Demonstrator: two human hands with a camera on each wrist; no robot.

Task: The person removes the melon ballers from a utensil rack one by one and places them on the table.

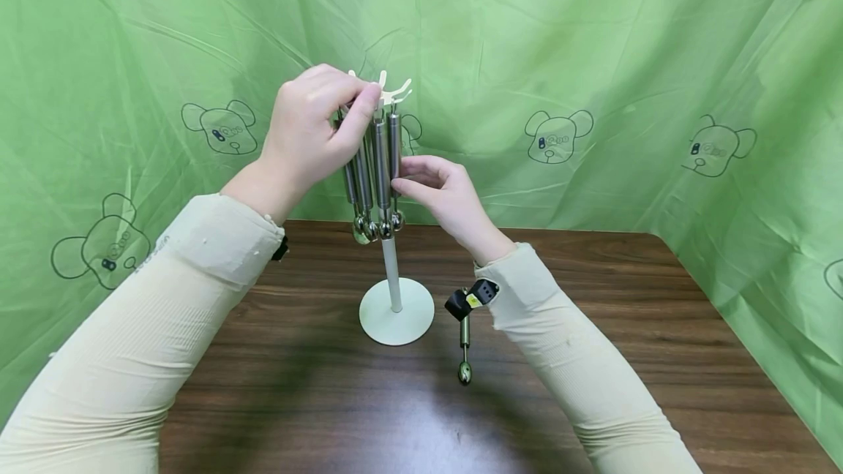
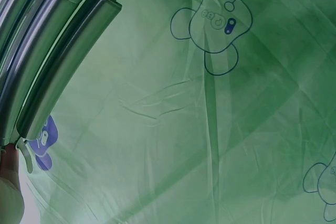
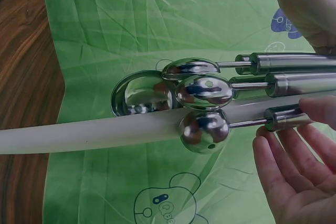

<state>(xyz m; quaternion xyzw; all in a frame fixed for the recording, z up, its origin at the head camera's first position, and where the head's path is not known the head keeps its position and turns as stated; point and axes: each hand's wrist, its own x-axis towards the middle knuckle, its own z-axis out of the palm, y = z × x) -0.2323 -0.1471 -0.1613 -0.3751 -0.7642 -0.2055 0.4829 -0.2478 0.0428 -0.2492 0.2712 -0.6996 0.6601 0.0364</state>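
Observation:
A pale stand point(image 1: 391, 265) with a round base and curved hooks point(image 1: 397, 92) at its top carries several shiny metal spoons point(image 3: 205, 92), hanging bowl down. At the hooks, my left hand point(image 1: 309, 123) pinches the top of the stand with thumb and forefinger; its other fingers are mostly hidden. My right hand point(image 1: 448, 192) holds the handle of the rightmost hanging spoon point(image 3: 206, 131) between thumb and fingers. In the left wrist view, thick metal handles point(image 2: 71, 59) cross the left edge, with a fingertip below them.
Another metal spoon point(image 1: 465, 368) lies on the dark wooden table point(image 1: 593, 357), partly hidden behind the right wrist camera point(image 1: 470, 300). Green cloth point(image 1: 481, 42) printed with bear heads surrounds the table at the back and sides.

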